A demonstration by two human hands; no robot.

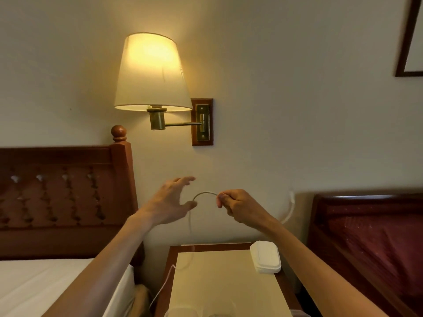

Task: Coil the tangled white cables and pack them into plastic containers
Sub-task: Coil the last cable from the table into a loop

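Pinching cable (pixel 204 193), right hand (pixel 238 208); container (pixel 265 257) lidded.

Landmark: the nightstand (pixel 219 280), low in the middle of the view.
Right hand (pixel 238 205): was raised above the nightstand, pinching a white cable (pixel 204 193) between curled fingers.
Cable: arched from the right hand toward the left, then dropped blurred to the nightstand's top and ran off its left edge.
Left hand (pixel 170 200): hovered above the nightstand's left side, fingers spread, the thumb tip at the cable's bend; contact could not be told.
Container (pixel 265 257): white, lidded, sat at the nightstand's far right corner.
Lamp (pixel 152 74): lit, was mounted on the wall above the nightstand.
Beds: wooden headboard (pixel 61 193) left of the nightstand, a dark red bed (pixel 375 243) right.
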